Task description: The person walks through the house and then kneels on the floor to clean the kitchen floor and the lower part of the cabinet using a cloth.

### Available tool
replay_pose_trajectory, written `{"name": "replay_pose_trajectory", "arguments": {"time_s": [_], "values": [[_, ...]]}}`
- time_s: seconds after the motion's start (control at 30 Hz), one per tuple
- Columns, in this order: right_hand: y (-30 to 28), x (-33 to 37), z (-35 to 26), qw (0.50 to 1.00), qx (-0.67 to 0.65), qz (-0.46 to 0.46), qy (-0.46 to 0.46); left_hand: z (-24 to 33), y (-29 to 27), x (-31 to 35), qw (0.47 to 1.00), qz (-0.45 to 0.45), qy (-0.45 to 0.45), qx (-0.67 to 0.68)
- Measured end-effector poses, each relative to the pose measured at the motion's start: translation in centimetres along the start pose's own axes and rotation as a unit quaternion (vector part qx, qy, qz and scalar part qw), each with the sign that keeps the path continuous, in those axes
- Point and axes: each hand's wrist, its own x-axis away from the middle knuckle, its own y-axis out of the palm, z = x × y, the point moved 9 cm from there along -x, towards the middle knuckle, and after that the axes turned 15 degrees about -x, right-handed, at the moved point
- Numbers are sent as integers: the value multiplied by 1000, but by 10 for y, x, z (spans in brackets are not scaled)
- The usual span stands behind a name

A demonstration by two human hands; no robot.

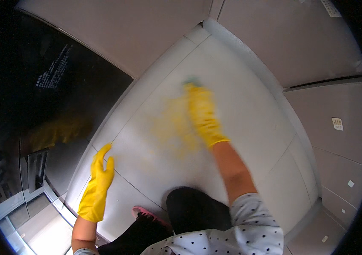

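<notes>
My right hand [202, 111], in a yellow rubber glove, reaches forward over the pale tiled floor [236, 114] and is smeared by motion. Under its fingertips a small green pad [192, 80] shows, pressed against the tiles; most of it is covered by the glove, and blur hides its exact kind. My left hand [100, 174], gloved in the same yellow rubber, is held at the left beside the black glossy panel. Its thumb and fingers are apart and it holds nothing. A yellow reflection of the right glove lies on the shiny tiles.
On the left stands a black glossy appliance front [53, 80]. Greyish-pink cabinet doors [291, 38] and drawers [338, 148] with small labels line the back and right, above a pale plinth [249, 51]. My knee [195, 208] and a pink slipper [151, 214] are at the lower edge.
</notes>
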Motion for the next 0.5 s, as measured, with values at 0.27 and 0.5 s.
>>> {"name": "replay_pose_trajectory", "arguments": {"time_s": [0.27,0.5], "values": [[-49,111,-5,989,-28,-23,-145,-42,17,16,998,-12,-50,-48],[36,153,15,954,122,-187,-199,62,1,-5,997,-35,63,-24]]}}
